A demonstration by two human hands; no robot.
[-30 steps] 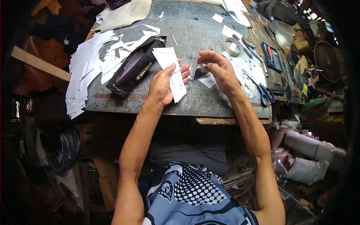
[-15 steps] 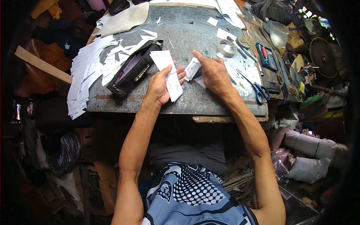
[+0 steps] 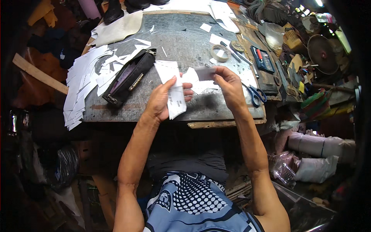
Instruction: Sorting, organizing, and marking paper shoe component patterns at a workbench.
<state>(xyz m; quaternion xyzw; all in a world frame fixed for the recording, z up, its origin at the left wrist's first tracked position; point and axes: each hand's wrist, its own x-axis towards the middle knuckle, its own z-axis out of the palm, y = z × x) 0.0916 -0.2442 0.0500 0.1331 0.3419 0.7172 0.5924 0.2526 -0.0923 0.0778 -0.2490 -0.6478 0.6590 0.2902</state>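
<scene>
Scuffed grey tabletop (image 3: pixel 174 31), upper centre: left hand (image 3: pixel 159 97) clasps long white papers (image 3: pixel 176 101), axis near-vertical; right hand (image 3: pixel 232 88) pinches a flat grey piece (image 3: pixel 203 74) extending leftward toward them.

beat-up gray tabletop (image 3: pixel 177 29) | pale wooden plank (image 3: pixel 38 73) off left | round fan-like grille (image 3: pixel 324 54) on the right | wrapped bundles (image 3: pixel 320 147) lower right | pretty dim edges, bright light (image 3: pixel 319 2) top right

The grey tabletop (image 3: pixel 174 33) carries white papers (image 3: pixel 77 91) along its left edge — a black pouch (image 3: pixel 125 82) beside them. Blue-handled scissors (image 3: pixel 253 92) lie near the front right corner, a tape roll (image 3: pixel 220 59) farther back.
</scene>
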